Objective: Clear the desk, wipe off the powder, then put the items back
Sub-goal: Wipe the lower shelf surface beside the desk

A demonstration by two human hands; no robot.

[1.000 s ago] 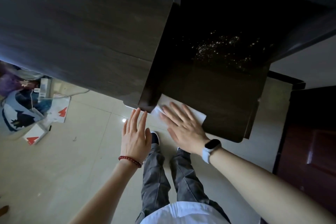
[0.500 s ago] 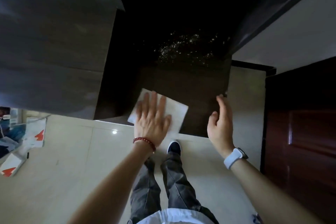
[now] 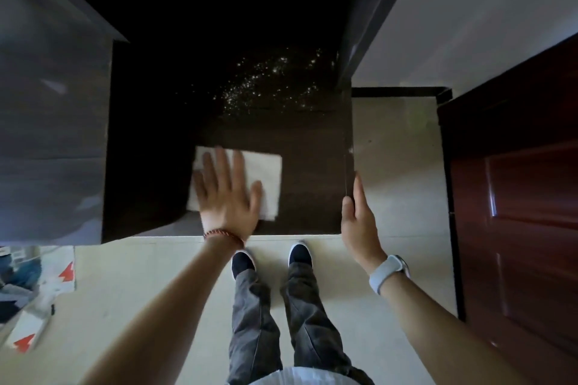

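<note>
Shoes (image 3: 299,255): two dark shoes are seen on the pale floor (image 3: 391,197), just in front of the bench.
Left hand (image 3: 226,197): it is laid flat on the white cloth (image 3: 266,178), with its fingers spread.
Right hand (image 3: 358,216): it is held open against the right edge of the bench (image 3: 306,147), fingers straight and together.
Powder (image 3: 269,84): white specks are scattered farther back on the dark bench, well apart from the cloth.

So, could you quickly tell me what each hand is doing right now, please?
Left hand: open, fingers flat, pressing the white cloth onto the desk.
Right hand: open, fingers straight against the desk's right edge, holding nothing.
</note>
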